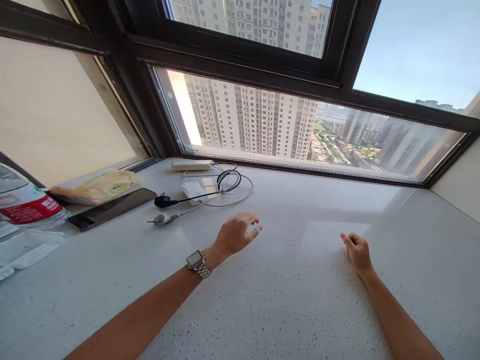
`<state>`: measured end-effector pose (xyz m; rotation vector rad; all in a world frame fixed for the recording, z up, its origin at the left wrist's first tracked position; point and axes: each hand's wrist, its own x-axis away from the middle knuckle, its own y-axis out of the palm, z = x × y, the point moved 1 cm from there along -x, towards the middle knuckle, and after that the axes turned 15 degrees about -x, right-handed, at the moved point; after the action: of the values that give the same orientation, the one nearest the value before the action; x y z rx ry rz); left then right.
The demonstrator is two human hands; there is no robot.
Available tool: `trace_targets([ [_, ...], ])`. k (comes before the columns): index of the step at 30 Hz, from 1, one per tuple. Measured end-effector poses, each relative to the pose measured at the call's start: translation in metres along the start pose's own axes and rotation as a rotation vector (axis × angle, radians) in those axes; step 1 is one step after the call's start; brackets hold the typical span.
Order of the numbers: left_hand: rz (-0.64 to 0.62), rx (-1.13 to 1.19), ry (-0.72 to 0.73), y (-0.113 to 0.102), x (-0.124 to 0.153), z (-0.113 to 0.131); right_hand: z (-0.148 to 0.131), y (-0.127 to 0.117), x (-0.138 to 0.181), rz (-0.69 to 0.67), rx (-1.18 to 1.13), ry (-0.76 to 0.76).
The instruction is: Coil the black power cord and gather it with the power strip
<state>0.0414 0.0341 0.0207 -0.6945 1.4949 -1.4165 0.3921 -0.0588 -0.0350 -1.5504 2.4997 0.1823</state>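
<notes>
The left hand (236,233) hovers palm-down, fingers loosely spread and holding nothing, over the white speckled stone tabletop (292,295); a silver metal wristwatch (198,263) sits on its wrist. The right hand (357,251) rests on the tabletop, fingers curled in, empty. Nearest, just beyond the left hand, lies a small white rectangular charger (192,191) with a looped black cable (225,182) and black plug (162,201). Further left of that hand lies a dark flat phone (110,208).

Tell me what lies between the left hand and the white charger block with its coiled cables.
Head view: only bare speckled white sill lies between the left hand and the white charger block; black plug sits off leftward.
</notes>
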Motion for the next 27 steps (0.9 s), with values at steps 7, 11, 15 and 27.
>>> trace_targets([
  [7,-0.522,0.597,0.119,0.026,0.039,0.058,0.001,0.005,-0.015,0.172,-0.112,0.108],
  [11,-0.589,0.701,0.196,0.031,0.037,0.089,-0.004,0.021,-0.013,0.328,-0.172,0.236],
  [15,-0.437,0.498,0.145,0.037,0.031,0.103,-0.01,0.037,-0.004,0.203,-0.149,0.223],
  [27,-0.237,0.337,0.104,0.04,0.017,0.055,-0.009,0.063,0.001,-0.236,0.012,-0.071],
])
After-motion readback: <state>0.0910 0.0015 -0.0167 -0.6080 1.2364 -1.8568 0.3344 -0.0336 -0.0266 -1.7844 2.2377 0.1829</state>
